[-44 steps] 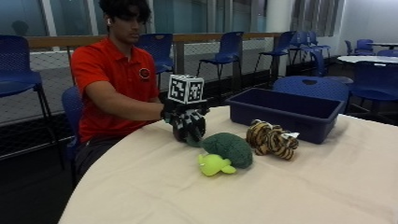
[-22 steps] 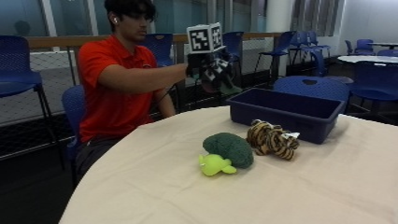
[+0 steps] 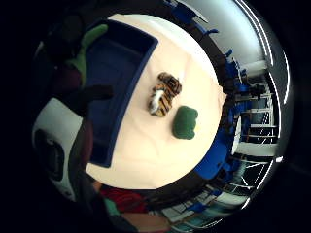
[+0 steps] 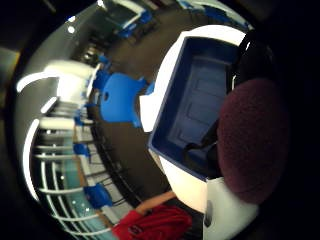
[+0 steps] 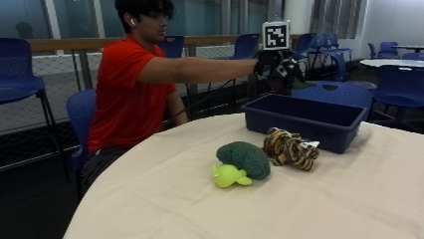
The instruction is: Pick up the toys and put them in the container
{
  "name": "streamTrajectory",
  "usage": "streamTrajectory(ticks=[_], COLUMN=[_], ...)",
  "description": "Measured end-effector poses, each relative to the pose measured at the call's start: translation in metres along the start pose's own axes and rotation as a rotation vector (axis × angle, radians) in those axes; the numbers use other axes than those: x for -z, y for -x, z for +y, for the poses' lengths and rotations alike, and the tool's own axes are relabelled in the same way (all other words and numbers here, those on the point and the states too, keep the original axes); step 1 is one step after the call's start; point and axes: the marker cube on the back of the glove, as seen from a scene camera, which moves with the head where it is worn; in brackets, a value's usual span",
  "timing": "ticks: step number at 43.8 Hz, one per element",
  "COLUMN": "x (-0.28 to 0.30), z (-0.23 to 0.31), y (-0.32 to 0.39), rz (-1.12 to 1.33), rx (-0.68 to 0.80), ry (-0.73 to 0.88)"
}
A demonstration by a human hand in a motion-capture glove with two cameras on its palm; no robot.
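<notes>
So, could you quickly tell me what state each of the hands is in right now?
Right hand: closed around a dark purple plush toy with a green stem, held above the blue bin.
Left hand: not visible, cannot be told.

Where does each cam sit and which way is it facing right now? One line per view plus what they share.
Outside view: beside the table, facing the seated person; shows torso, outstretched arm and gloved right hand gripping a dark toy above the blue container.
Little-finger palm view: on the raised palm, looking down on the container, tiger toy and broccoli toy; glove edge shows.
Thumb palm view: same palm, looking into the container; the maroon held toy fills one side.
Shared: all three see the container.
</notes>
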Motion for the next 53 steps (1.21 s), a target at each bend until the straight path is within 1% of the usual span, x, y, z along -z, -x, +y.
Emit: streamTrajectory(ticks=[2, 3, 6, 10, 14, 18, 20, 24, 30, 37, 40, 47, 53], x=[-0.006, -0.009, -0.014, -0.024, -0.032, -0.035, -0.038, -0.046, -0.054, -0.056, -0.057, -0.067, -0.08], z=[-0.007, -0.01, -0.017, -0.019, -0.015, -0.013, -0.01, -0.002, 0.018, 0.035, 0.04, 0.064, 0.078], y=[0.002, 0.003, 0.012, 0.011, 0.017, 0.003, -0.009, -0.052, -0.098, -0.171, -0.19, -0.255, -0.286], rz=[0.04, 0.053, 0.008, -0.001, -0.176, -0.245, -0.223, -0.067, -0.177, -0.287, -0.273, -0.159, -0.063], rx=[0.037, 0.032, 0.001, 0.048, 0.097, 0.086, 0.084, 0.076, 0.015, -0.139, -0.168, -0.261, -0.303], ry=[-0.006, -0.01, -0.013, 0.007, 0.051, 0.061, 0.059, 0.052, 0.069, 0.035, 0.028, 0.052, 0.087])
